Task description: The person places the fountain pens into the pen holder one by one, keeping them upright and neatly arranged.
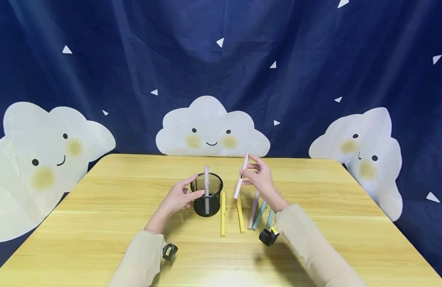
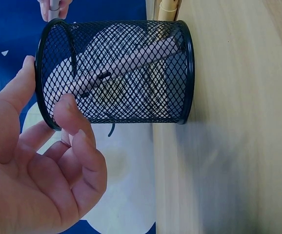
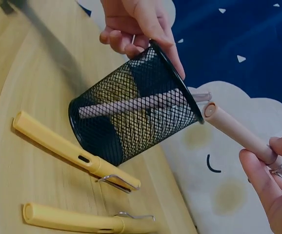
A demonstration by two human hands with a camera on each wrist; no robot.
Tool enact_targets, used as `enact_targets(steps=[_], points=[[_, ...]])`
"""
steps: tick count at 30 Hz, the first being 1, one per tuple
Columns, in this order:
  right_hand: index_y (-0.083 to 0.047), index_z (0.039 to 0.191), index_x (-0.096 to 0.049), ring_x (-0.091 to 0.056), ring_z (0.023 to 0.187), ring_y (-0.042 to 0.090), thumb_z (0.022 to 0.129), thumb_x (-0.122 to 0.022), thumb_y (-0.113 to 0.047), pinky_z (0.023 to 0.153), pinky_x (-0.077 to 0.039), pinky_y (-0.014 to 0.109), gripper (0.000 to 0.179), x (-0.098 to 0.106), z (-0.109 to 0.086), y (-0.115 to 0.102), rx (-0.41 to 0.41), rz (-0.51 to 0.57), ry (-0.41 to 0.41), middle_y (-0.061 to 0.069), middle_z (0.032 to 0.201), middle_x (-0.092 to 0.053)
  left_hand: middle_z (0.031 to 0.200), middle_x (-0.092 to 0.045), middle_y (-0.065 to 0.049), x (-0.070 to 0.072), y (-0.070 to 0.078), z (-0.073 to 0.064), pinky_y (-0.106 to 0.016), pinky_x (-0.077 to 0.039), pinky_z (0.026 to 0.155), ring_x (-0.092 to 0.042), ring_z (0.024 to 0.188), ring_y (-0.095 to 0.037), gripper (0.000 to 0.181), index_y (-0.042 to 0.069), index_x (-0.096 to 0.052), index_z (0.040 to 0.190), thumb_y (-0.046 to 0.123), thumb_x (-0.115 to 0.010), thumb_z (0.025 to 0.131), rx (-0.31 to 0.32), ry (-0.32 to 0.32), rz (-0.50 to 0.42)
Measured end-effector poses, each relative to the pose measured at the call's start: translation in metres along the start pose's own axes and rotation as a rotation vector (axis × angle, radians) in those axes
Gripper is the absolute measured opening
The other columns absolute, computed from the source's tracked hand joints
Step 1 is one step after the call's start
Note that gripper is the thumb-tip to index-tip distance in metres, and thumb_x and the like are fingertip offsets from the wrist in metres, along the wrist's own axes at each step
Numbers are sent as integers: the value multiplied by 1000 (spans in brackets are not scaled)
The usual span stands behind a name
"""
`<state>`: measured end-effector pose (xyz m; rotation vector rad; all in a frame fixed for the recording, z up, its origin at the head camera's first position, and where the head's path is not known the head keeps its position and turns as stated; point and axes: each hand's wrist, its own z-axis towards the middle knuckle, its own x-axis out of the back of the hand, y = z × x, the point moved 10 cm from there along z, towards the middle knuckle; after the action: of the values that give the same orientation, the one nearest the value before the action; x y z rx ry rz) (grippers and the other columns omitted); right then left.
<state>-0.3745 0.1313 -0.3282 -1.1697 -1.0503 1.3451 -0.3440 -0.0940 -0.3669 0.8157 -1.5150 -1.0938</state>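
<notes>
A black mesh pen holder [image 1: 206,205] stands upright on the table, with one pale pink pen [image 1: 207,179] leaning inside it. My left hand [image 1: 179,196] holds the holder by its rim, thumb on the near side and a finger on the far side. To the right of the holder, my right hand [image 1: 261,178] pinches another pale pink pen [image 3: 236,131] by its clip end. That pen is tilted in the air, its lower end pointing down; the right wrist view shows it near the holder's rim, but whether they touch I cannot tell.
Two yellow pens [image 1: 223,215] [image 1: 240,215] lie just right of the holder. Farther right lie a light purple pen [image 1: 253,210] and two teal pens [image 1: 259,216], partly under my right forearm. A dark blue curtain [image 1: 300,36] with clouds hangs behind the wooden table [image 1: 99,223].
</notes>
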Motion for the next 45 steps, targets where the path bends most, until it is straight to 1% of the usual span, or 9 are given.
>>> enact_targets(steps=[8, 15, 23, 25, 27, 30, 32, 38, 45], points=[[0, 135, -34, -59, 59, 8, 76, -56, 18, 52, -52, 27, 66, -3, 1, -6, 43, 63, 75, 11, 90, -44, 49, -35, 1, 0, 1, -1, -22, -30, 39, -42, 40, -16, 69, 13, -34, 139, 22, -68, 80, 5, -1, -6], [-5, 139, -24, -58, 59, 8, 76, -55, 19, 52, -52, 30, 74, -7, -3, -9, 65, 96, 98, 10, 89, -44, 48, -36, 1, 0, -1, 0, -21, -31, 39, -43, 41, -16, 69, 14, -34, 139, 22, -68, 80, 15, 1, -2], [-10, 141, -20, -59, 63, 11, 77, -57, 15, 56, -52, 35, 78, -22, -2, -9, 139, 121, 70, 12, 90, -44, 49, -36, 1, 1, -3, 0, -22, -30, 39, -43, 41, -16, 68, 14, -34, 139, 23, -68, 80, 12, 2, 0], [-11, 141, -21, -60, 64, 13, 77, -60, 12, 54, -52, 36, 79, -21, 13, 11, 190, 148, 35, 12, 90, -45, 50, -36, 1, 1, -3, 0, -22, -30, 39, -43, 41, -16, 68, 14, -34, 139, 23, -68, 80, 16, 4, -1], [-12, 141, -22, -60, 64, 15, 76, -61, 11, 54, -52, 37, 79, -22, 13, 13, 208, 152, 36, 11, 89, -45, 50, -35, 1, 1, -2, 0, -22, -30, 39, -42, 41, -16, 68, 14, -34, 139, 23, -68, 80, 18, 5, -2], [-12, 141, -22, -59, 63, 13, 76, -61, 12, 54, -52, 37, 78, -23, 13, 14, 199, 157, 42, 11, 89, -45, 52, -35, 0, 1, -2, 0, -22, -31, 39, -42, 41, -16, 68, 14, -34, 139, 23, -68, 81, 17, 6, 0], [-10, 140, -22, -58, 62, 10, 77, -58, 15, 55, -52, 36, 77, -28, -2, -6, 164, 133, 79, 11, 89, -44, 52, -35, 0, 1, -1, 1, -22, -31, 39, -42, 41, -16, 67, 14, -34, 139, 22, -67, 81, 13, 4, 2], [-10, 141, -19, -56, 60, 7, 78, -56, 17, 53, -52, 28, 78, -33, -3, -9, 128, 131, 89, 9, 90, -42, 52, -35, 0, 0, -1, 1, -22, -31, 39, -42, 41, -16, 68, 13, -34, 139, 22, -67, 81, 10, 3, 5], [-9, 141, -19, -57, 61, 9, 76, -56, 18, 56, -52, 33, 79, -38, -5, -6, 137, 78, 67, 10, 89, -41, 51, -35, 0, 1, -1, 2, -22, -31, 39, -43, 41, -17, 67, 12, -34, 139, 21, -67, 81, 7, 7, 13]])
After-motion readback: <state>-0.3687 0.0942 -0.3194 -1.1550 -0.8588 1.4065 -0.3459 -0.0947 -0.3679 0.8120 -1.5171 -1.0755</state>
